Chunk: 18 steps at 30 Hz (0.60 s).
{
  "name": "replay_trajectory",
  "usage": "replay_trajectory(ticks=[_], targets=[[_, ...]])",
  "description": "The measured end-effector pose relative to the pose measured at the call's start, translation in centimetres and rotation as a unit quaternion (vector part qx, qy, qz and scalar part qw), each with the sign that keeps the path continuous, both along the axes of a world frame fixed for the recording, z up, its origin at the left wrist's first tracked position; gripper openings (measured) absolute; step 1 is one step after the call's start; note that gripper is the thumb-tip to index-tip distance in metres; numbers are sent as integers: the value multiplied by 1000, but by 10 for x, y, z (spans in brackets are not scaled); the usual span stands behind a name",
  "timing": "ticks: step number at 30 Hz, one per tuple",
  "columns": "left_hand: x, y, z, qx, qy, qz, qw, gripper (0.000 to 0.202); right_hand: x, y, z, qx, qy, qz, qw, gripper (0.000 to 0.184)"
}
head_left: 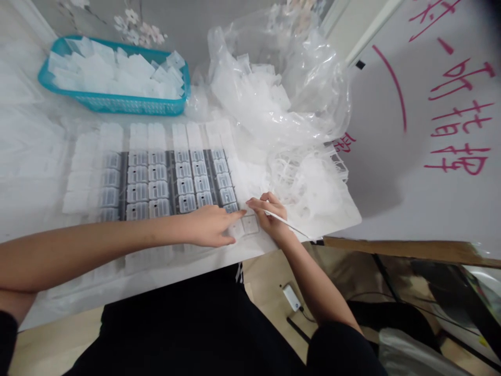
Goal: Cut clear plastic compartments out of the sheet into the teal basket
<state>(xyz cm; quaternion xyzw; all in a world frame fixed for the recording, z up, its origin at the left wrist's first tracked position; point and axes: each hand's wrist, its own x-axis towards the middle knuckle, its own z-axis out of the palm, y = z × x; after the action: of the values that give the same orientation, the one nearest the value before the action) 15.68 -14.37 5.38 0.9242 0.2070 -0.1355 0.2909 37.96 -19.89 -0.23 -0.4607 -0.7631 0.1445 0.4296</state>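
Observation:
My left hand [213, 225] lies on the white table near its front edge, fingers stretched out and pressing on a small clear plastic piece [249, 224]. My right hand [271, 218] is pinched round a thin white stick [291, 225] whose tip meets the same piece. Just behind both hands lie rows of small clear plastic cases [168, 184] laid out on a dark strip.
A teal basket [117, 103] full of white plastic pieces stands at the back left. A big crumpled clear bag [282, 104] with more white pieces lies at the back right. A white board with red writing [450, 104] stands to the right. The table edge [336, 230] is close.

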Motion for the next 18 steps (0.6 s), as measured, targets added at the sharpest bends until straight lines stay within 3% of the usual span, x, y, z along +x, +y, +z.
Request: replay_trajectory(ticks=[6,11,14,16,18], targets=[[2,5,-1,-27,-18,6,999,75,-1,-4,-1,-40,31,-34,998,21],[-3,12,-2,-101,-45,15,994,72,10,6,23,-38,108,-135,984,14],[-5,17,-1,-136,-73,28,988,66,15,10,34,-63,135,-143,978,11],[-4,20,0,-109,-83,54,989,53,14,7,33,-83,152,-150,973,11],[1,24,2,-34,-85,78,993,45,11,1,26,-102,157,-182,965,15]])
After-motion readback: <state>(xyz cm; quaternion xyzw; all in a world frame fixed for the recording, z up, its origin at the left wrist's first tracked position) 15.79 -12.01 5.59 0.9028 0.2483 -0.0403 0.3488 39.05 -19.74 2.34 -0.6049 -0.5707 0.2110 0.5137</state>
